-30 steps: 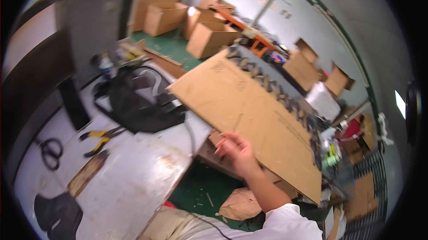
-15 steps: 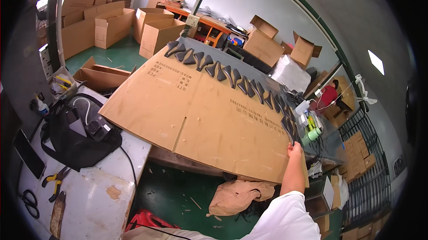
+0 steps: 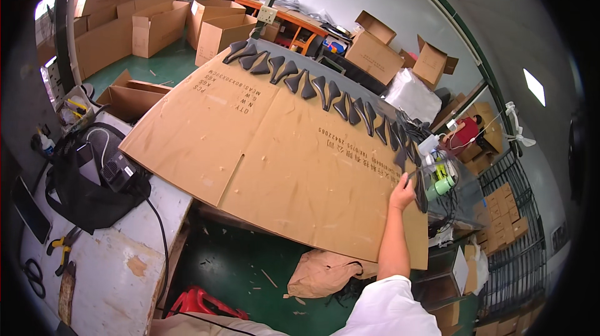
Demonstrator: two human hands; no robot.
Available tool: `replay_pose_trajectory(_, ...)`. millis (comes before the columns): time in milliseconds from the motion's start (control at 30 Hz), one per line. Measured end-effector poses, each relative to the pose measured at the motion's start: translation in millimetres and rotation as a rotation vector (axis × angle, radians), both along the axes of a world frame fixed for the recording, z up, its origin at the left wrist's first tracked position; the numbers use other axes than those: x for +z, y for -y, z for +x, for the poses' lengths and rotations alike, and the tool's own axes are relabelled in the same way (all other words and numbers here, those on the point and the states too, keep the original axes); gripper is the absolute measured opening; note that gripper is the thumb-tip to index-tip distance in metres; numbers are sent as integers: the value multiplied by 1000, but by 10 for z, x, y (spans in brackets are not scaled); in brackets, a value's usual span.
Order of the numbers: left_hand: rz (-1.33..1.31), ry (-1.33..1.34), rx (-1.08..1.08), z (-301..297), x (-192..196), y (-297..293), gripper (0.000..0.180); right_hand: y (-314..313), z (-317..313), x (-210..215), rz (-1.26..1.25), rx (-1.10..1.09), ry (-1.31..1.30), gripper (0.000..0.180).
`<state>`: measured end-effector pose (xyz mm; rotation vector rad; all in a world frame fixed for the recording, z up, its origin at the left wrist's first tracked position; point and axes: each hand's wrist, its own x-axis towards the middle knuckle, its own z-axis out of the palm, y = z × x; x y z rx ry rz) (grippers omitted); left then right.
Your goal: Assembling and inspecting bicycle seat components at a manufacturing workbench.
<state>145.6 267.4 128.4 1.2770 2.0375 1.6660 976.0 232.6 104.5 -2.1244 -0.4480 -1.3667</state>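
My right hand (image 3: 402, 193) reaches over the right end of a flat cardboard sheet (image 3: 294, 189). Its fingers are pinched on the narrow end of a black bicycle saddle (image 3: 400, 160). Along the sheet's far edge runs a row of similar black saddles (image 3: 307, 87), turned alternately nose in and nose out. Close to the right of my hand another dark saddle (image 3: 421, 193) lies at the sheet's edge. The saddles crowd together at that end, so single ones are hard to tell apart. My left hand is out of the picture.
On the left, a worn white table (image 3: 119, 261) carries a black bag (image 3: 94, 192), pliers (image 3: 62, 250) and scissors (image 3: 34, 277). A green bottle (image 3: 442, 185) and cables sit right of the sheet. Open cartons (image 3: 159, 30) stand behind. A person in red (image 3: 462, 135) is at the far right.
My right hand has moved left and slightly away from me with the saddle, off the sheet's right edge area. The view has shifted a little.
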Motion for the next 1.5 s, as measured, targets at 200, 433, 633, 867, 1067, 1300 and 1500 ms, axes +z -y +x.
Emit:
replay_pose_trajectory(200, 70, -16, -73, 334, 205, -278, 30, -434, -867, 176, 173, 571, -213, 39)
replay_pose_trajectory(433, -95, 365, -369, -44, 184, -434, 13, -1512, -3945, 734, 302, 1894, -1486, 27)
replay_pose_trajectory(633, -190, 1082, -644, -534, 143, -929, 65, -2071, -5468, 719, -666, 2409, -1967, 35)
replay_pose_trajectory(867, 26, 990, -82, -874, 203, -707, 18, -2090, -6767, 510, -302, 2408, -2742, 34)
replay_pose_trajectory(1067, 176, 1130, 130, -897, 125, -729, 20, -1707, -7490, 383, -681, 2647, -1243, 27)
replay_pose_trajectory(1300, 196, 1193, 178, -806, 106, -774, 22, -1634, -7597, 188, -588, 2616, -1190, 8)
replay_pose_trajectory(1500, 126, 1279, 196, -727, 63, -803, 21, -1738, -7551, 258, -492, 2747, -1019, 8)
